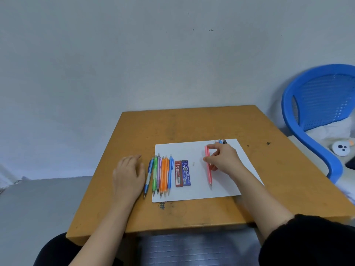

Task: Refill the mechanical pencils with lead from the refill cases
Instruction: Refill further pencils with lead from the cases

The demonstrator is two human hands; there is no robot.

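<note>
Pink pencil lies on the white paper, pinched near its top by my right hand. My left hand rests flat, fingers relaxed, on the table beside the pencil row, two refill cases just past it.

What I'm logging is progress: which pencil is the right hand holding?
The pink pencil: the right hand pinches its upper end, right of the refill cases; the others lie unheld.
</note>
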